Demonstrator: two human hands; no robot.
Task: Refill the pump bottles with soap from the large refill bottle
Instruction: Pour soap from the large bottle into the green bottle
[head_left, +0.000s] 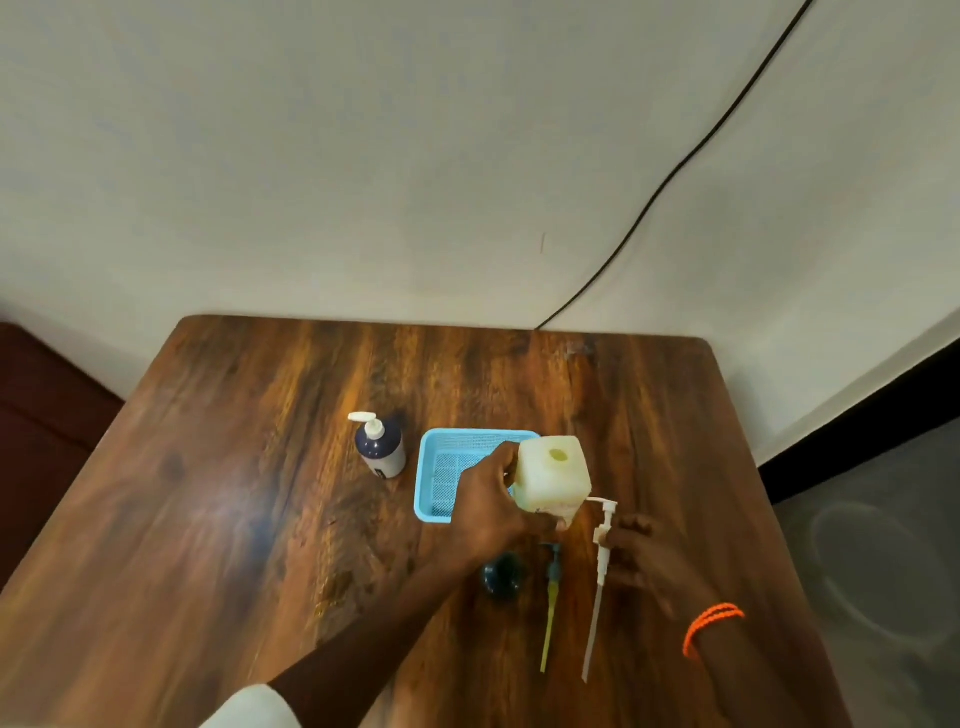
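My left hand (488, 512) grips the large cream refill bottle (553, 478), which stands upright with its neck open beside the blue basket (441, 467). Fingers of my right hand (641, 558) pinch the white pump head (604, 540), whose long dip tube points toward me just over the table. A dark pump bottle (501, 574) stands below my left wrist with no pump on it. Its pump (550, 597), with a yellowish tube, lies flat on the table. A second dark bottle with a white pump (379, 447) stands left of the basket.
The wooden table (234, 493) stands against a pale wall. A black cable (675, 166) runs down the wall to the table's back edge. A dark red seat (47, 415) is at the left, grey floor at the right.
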